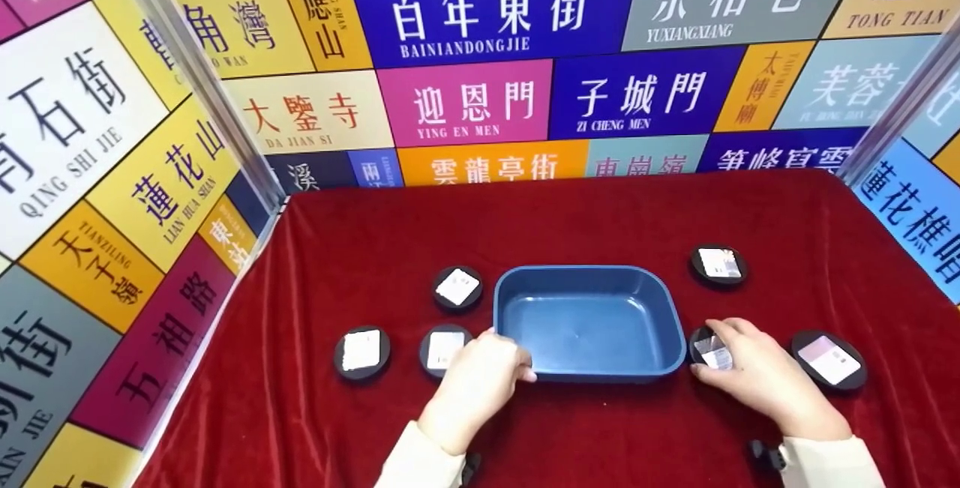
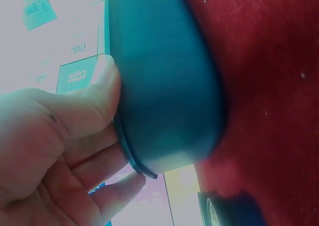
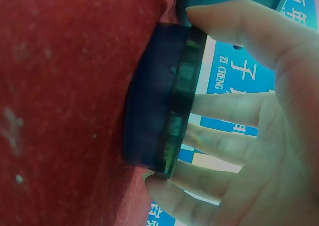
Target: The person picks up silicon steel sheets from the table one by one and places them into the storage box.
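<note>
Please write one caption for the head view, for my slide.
Left hand grips a blue tray by its rim; right hand holds a round black container beside it.

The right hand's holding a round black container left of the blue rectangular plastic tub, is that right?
No, the side is wrong: the head view shows the right hand holding the round black container right of the blue rectangular plastic tub.

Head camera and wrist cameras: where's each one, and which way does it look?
Head: worn on the head, looking forward and down at the blue bin; left hand, right hand and sleeves show.
Left wrist: on that wrist, looking at the bin's wall; left hand shows.
Right wrist: on that wrist, looking at a black disc; right hand shows.
Head and right wrist both show the disc.
</note>
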The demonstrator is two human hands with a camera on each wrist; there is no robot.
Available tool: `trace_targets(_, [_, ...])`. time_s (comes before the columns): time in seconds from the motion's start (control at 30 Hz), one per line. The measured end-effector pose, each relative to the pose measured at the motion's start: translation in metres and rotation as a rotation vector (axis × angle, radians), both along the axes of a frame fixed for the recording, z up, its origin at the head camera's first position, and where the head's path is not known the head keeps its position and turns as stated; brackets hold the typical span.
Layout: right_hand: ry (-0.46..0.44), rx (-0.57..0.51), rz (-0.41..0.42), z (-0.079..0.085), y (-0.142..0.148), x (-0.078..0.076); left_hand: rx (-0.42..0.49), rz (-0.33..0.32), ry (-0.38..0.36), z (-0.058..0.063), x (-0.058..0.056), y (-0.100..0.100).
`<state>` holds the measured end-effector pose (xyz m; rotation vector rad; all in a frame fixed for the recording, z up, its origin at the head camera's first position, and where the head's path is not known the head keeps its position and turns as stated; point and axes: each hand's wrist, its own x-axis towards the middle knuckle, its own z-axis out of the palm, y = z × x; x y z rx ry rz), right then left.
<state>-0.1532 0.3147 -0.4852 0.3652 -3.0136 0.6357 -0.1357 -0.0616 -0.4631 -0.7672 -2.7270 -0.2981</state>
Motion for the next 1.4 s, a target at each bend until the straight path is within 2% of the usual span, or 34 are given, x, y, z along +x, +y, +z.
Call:
trace_targets(0.3, [0.015,0.012,-0.007,0.002,0.002,0.004,-0.006,0.000,0.003,0.002,0.000,0.000])
trace_targets(0.8, [-0.014,-0.002,-0.021,0.026,-0.005,0.009,0.009,-0.003,-0.027,0.002,-0.001,0.000])
trace_targets(1.1, [0.022,0.007,-0.014,0.034,-0.005,0.010,0.008,0.004,-0.034,0.000,-0.002,0.000])
trace_targets(1.4, [-0.013,0.053,0.002,0.040,-0.002,0.007,0.008,0.009,-0.043,0.001,-0.001,0.001])
